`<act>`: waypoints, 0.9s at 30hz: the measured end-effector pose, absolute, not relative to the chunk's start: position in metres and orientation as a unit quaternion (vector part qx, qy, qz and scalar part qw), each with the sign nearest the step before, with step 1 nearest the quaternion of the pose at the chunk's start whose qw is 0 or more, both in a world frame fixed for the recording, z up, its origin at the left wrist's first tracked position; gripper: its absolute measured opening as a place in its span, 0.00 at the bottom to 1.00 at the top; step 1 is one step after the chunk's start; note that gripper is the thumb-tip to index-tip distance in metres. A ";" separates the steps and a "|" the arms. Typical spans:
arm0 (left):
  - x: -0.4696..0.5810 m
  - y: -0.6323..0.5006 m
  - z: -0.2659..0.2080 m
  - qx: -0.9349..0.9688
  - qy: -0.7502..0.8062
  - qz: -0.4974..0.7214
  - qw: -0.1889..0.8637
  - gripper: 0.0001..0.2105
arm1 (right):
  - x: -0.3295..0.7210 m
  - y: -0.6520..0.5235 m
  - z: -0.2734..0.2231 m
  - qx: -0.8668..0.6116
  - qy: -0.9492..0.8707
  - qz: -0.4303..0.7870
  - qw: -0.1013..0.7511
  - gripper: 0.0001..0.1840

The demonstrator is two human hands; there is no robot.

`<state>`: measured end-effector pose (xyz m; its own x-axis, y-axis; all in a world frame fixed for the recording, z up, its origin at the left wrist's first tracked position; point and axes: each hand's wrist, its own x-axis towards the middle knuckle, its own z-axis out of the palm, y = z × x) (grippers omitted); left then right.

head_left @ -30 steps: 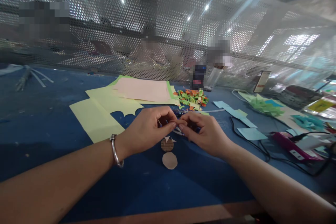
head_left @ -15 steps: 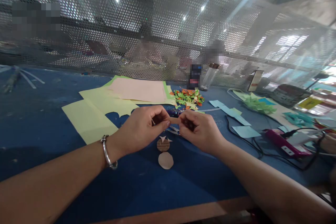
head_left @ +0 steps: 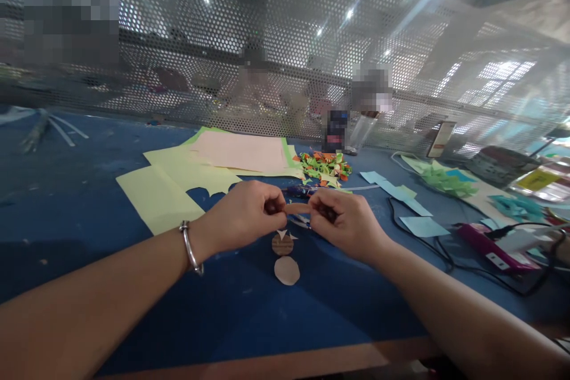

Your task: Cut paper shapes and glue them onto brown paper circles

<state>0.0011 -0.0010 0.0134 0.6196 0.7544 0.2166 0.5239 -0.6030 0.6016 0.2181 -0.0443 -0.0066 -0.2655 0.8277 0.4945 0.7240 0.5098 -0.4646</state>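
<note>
My left hand (head_left: pixel 249 211) and my right hand (head_left: pixel 350 222) pinch opposite ends of a narrow tan strip (head_left: pixel 297 208) just beyond the brown ridged disc (head_left: pixel 282 244), which has a pale round cutout (head_left: pixel 287 271) just on its near side and green-and-orange paper scraps (head_left: pixel 327 166) well beyond it.

There are two hands (head_left: pixel 244 214) (head_left: pixel 350 222), one bracelet (head_left: pixel 188 246), one held strip (head_left: pixel 297 208), two round discs (head_left: pixel 282 245) (head_left: pixel 287 271) and one purple power strip (head_left: pixel 483 244).
</note>
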 end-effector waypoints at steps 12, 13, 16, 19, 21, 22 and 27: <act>0.007 -0.008 0.013 0.813 0.314 0.270 0.409 0.11 | 0.214 -0.045 -0.007 -0.514 -0.805 0.107 0.276 0.04; 0.007 -0.008 0.012 0.816 0.320 0.265 0.402 0.10 | 0.213 -0.045 -0.007 -0.514 -0.805 0.107 0.275 0.05; 0.006 -0.002 0.007 0.820 0.337 0.253 0.387 0.08 | 0.214 -0.045 -0.008 -0.511 -0.804 0.106 0.286 0.05; 0.006 0.001 0.005 0.774 0.343 0.268 0.459 0.04 | 0.215 -0.046 -0.008 -0.501 -0.794 0.085 0.334 0.02; 0.007 0.000 0.006 0.713 0.347 0.289 0.536 0.03 | 0.216 -0.047 -0.008 -0.489 -0.788 0.051 0.371 0.03; 0.007 0.000 0.008 0.681 0.350 0.301 0.569 0.03 | 0.216 -0.048 -0.008 -0.479 -0.790 0.033 0.382 0.05; 0.007 0.000 0.013 0.554 0.359 0.336 0.672 0.07 | 0.217 -0.050 -0.008 -0.429 -0.826 -0.007 0.366 0.08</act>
